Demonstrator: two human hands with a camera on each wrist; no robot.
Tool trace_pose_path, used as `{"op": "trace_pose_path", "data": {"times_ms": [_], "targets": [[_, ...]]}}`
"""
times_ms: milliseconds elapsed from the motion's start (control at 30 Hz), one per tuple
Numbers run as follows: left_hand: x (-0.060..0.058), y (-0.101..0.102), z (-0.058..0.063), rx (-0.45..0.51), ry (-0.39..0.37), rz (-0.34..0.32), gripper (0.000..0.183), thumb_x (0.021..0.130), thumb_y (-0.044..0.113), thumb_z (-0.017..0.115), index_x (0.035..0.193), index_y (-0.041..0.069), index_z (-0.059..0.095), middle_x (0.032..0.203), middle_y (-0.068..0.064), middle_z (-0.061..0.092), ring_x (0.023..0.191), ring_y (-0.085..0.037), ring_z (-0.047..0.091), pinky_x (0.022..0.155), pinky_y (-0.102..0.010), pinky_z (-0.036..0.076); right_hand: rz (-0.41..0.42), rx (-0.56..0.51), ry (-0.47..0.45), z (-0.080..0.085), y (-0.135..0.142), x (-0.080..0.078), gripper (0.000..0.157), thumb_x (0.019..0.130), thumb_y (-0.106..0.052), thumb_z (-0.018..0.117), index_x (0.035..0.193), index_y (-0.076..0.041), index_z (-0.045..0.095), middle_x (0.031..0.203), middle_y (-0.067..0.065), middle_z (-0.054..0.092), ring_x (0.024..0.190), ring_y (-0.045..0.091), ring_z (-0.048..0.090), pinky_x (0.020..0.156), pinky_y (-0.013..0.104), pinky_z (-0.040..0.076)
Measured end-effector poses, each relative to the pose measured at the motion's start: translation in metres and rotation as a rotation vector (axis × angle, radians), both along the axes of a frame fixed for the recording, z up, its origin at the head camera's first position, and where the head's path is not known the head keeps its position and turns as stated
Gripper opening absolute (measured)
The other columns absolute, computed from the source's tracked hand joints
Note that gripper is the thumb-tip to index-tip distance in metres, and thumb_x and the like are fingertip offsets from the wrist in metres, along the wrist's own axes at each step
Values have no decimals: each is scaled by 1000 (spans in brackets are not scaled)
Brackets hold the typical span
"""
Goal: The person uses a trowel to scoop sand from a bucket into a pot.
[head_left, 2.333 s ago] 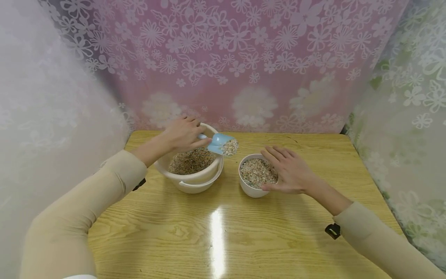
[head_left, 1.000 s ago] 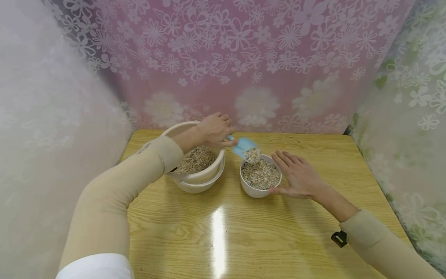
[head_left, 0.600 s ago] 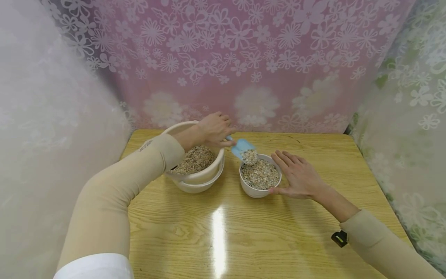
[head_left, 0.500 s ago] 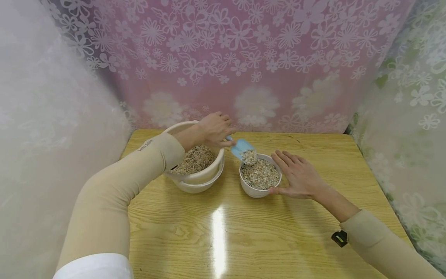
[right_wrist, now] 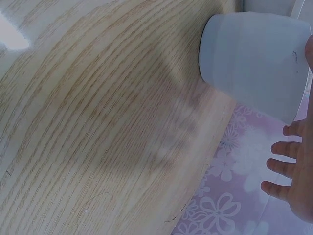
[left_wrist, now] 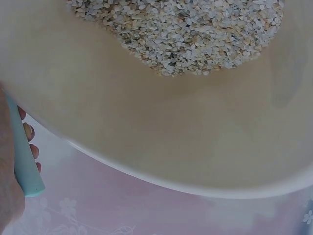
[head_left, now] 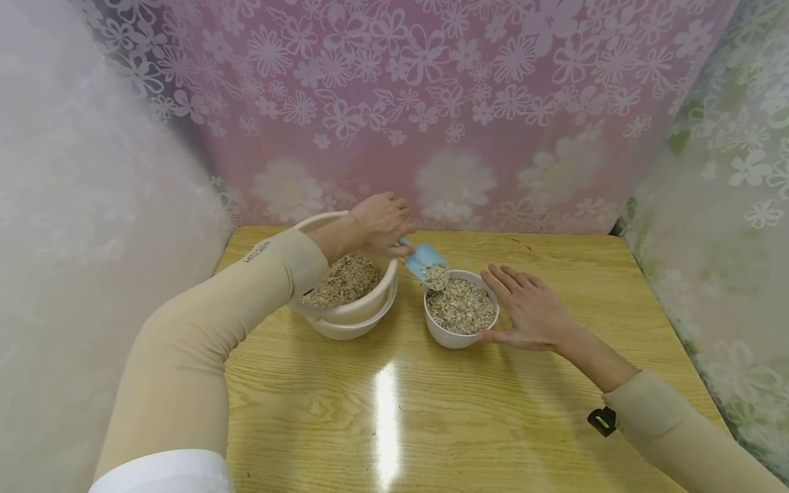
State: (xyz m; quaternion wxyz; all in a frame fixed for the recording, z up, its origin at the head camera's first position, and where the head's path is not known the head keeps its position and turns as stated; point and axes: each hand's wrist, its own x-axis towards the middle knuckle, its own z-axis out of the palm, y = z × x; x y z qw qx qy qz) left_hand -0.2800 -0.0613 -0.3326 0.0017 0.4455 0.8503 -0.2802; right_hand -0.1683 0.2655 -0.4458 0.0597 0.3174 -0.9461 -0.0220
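My left hand (head_left: 377, 222) grips the handle of a light blue scoop (head_left: 420, 257). Small pale gravel (head_left: 436, 276) lies in its blade, which overlaps the left rim of a white bowl (head_left: 455, 340). More gravel of the same kind fills the bowl close to its rim. In the left wrist view, fingers curl round the scoop's handle (left_wrist: 22, 152) beside the bucket's rim. My right hand (head_left: 529, 311) rests at the bowl's right side, thumb at the near rim, the other fingers extended. The right wrist view shows the bowl's outer wall (right_wrist: 254, 63) on the table, with those fingers beside it.
A cream bucket (head_left: 370, 301) holding gravel stands left of the bowl, under my left forearm, its handle folded down in front. The wooden table (head_left: 308, 411) meets a pink flowered curtain (head_left: 394, 164) at the back, with pale sheets at both sides.
My left hand has carried the loaded scoop rightward from above the bucket to the bowl's left rim. Over the last second it has shifted slightly left. The right hand has stayed at the bowl.
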Motion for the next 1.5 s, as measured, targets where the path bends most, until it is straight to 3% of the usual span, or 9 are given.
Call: {"op": "trace_pose_path", "data": {"times_ms": [433,700,1033,1267,1500], "targets": [[1,2,3,-44,19,-3,69,108,66,32,145,16,61,136,-16,69,129,-31,62,112,-46,49,-3,5,-17,1,0,-1,119,82,-87,61,165,-7,31,170,20,36,153,44,41,117,64,42],[4,3,5,-73,42,-25,63,107,65,34,129,16,67,120,-10,73,114,-27,65,103,-43,52,-3,2,-18,2,0,0,119,82,-86,61,165,-7,32,170,20,36,154,44,41,118,64,41],[7,3,6,-71,39,-34,60,108,65,34,119,17,68,115,-6,73,109,-25,64,100,-41,52,2,0,-15,1,1,-1,118,82,-87,60,164,-6,34,169,20,37,153,44,41,119,63,41],[13,2,4,4,-17,-84,56,107,64,39,114,17,69,110,-5,72,109,-26,63,102,-44,51,2,5,-17,1,0,-2,118,82,-86,61,164,-6,33,170,20,36,153,44,41,118,64,41],[19,9,1,7,-17,-176,61,107,65,36,128,18,69,119,-6,73,119,-27,63,106,-44,50,-12,25,-9,3,-1,-2,120,81,-87,60,165,-6,33,170,19,37,154,43,42,117,62,43]]}}
